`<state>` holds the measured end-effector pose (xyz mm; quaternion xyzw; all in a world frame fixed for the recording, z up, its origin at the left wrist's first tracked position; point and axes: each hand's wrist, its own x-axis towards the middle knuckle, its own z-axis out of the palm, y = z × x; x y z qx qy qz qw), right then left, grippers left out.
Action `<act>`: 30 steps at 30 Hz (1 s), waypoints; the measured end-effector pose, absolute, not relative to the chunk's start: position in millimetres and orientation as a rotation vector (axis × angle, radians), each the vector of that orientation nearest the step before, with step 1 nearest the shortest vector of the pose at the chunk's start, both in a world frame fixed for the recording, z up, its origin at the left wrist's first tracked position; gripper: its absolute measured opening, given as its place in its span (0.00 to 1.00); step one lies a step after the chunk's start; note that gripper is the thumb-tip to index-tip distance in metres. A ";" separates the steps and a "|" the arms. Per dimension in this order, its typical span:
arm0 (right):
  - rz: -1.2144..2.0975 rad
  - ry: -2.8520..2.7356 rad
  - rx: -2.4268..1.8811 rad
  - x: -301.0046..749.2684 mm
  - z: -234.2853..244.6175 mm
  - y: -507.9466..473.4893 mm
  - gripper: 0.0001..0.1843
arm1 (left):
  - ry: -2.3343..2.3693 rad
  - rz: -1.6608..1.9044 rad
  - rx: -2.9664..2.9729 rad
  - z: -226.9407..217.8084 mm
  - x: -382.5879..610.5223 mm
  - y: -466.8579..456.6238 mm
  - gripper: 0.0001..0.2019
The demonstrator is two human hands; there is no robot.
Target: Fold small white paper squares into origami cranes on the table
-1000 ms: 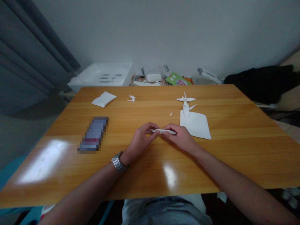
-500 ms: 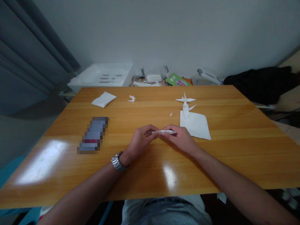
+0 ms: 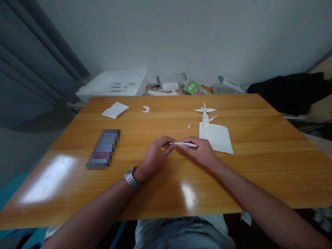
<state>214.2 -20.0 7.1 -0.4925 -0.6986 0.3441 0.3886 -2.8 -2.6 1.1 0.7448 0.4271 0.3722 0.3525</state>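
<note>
Both hands meet over the middle of the wooden table (image 3: pixel 259 166). My left hand (image 3: pixel 155 156), with a metal watch on the wrist, pinches the left end of a narrow folded white paper piece (image 3: pixel 183 144). My right hand (image 3: pixel 203 152) pinches its right end, fingers curled over it. The paper lies flat and thin between my fingertips, just above the tabletop. A flat white sheet of paper (image 3: pixel 216 137) rests just right of my right hand.
Folded paper cranes (image 3: pixel 205 114) sit beyond the sheet, a smaller one (image 3: pixel 146 109) further left. A folded white paper (image 3: pixel 115 110) lies at the far left, a blurred dark object (image 3: pixel 103 148) nearer. Clutter and a white box (image 3: pixel 114 83) line the wall behind.
The folded piece and both hands have shifted slightly upward and right; the grip is unchanged.
</note>
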 end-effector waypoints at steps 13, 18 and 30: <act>0.375 -2.158 -1.067 219.7 -1.0 -10.8 0.09 | 1.085 0.868 2.369 4.8 -4.6 -0.4 0.10; 0.203 -2.376 -1.090 217.7 -7.8 -8.4 0.10 | 1.059 0.708 2.454 4.7 -5.0 -0.4 0.07; 0.353 -2.456 -0.886 228.6 -10.9 -3.1 0.10 | 0.998 0.498 2.604 7.3 -10.7 -2.5 0.10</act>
